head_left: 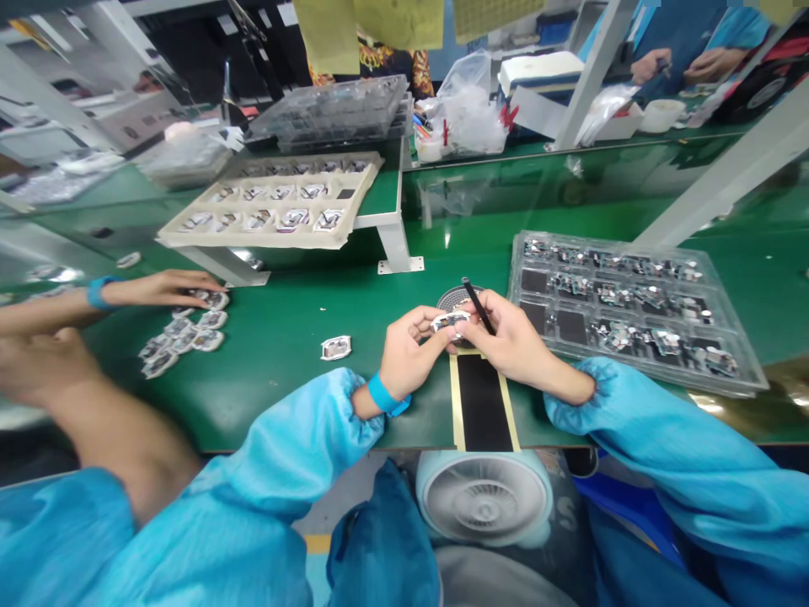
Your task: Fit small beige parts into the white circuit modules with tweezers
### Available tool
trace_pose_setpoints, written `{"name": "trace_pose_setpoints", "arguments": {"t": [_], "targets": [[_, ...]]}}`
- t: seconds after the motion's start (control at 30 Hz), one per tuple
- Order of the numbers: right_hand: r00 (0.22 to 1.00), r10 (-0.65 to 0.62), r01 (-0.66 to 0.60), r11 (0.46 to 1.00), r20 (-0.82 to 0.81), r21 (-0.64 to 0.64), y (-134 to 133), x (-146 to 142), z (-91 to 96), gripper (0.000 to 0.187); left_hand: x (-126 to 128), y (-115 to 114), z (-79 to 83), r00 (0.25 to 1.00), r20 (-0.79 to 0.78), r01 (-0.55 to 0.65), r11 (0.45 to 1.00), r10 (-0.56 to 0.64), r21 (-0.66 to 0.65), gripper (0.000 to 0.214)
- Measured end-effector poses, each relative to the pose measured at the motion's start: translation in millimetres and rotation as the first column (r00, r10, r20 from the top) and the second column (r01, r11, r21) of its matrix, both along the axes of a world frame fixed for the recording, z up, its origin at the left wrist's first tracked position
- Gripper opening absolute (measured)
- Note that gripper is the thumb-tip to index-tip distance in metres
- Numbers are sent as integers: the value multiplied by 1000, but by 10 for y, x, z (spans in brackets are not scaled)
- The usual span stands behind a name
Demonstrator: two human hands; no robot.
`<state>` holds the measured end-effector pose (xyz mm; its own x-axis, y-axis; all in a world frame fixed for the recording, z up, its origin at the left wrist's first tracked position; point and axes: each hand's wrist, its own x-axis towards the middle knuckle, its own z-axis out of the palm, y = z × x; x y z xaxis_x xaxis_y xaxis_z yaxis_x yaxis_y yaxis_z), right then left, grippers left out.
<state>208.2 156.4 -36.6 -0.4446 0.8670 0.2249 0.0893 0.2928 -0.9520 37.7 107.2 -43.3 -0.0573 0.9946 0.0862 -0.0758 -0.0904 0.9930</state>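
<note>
Between my two hands is a small white device housing point(450, 320) with electronic parts inside. My left hand point(414, 346) grips it by the left side, thumb and fingers pinched round it. My right hand point(515, 341) steadies its right side with the fingertips and also holds a thin black stick-like tool point(479, 305), tilted up to the left. Behind the housing, a round grey perforated dish point(453, 297) is partly hidden by my hands. Another white housing point(335, 347) lies on the green table left of my left hand. Under my wrists runs a black strip point(484, 405) edged with yellow tape.
To the right stands a clear tray point(638, 308) of circuit boards. A cream tray point(271, 198) of parts rests on a raised shelf. At left, a co-worker's hand point(170, 289) touches a cluster of white housings point(183, 335). A white post point(726, 169) slants at right.
</note>
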Motion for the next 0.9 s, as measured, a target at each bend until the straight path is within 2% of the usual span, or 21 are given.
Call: {"name": "trace_pose_setpoints", "arguments": {"t": [0.07,0.13,0.23,0.33,0.47,0.67,0.9], "targets": [[999,39,-39,999,35,9,60,44,14,24,-15,32,-1,998,-56,7,1000,-6,10,34],[991,84,-90,995,103,53,122,104,60,26,-43,59,2,979,-201,-3,997,19,77,27],[983,20,-63,971,181,232,181,183,157,28,-89,65,10,861,-493,4,968,125,252,10],[983,-56,-17,919,174,395,188,207,205,17,-113,46,7,755,-630,46,944,180,326,8],[979,-14,-84,878,201,471,184,198,140,17,-112,36,-14,714,-666,38,937,217,347,8],[972,42,-156,850,230,503,209,229,8,19,-131,45,-30,706,-673,20,944,220,330,11],[935,47,-238,818,351,524,185,219,22,17,-98,42,-50,700,-677,23,940,229,341,12]]}}
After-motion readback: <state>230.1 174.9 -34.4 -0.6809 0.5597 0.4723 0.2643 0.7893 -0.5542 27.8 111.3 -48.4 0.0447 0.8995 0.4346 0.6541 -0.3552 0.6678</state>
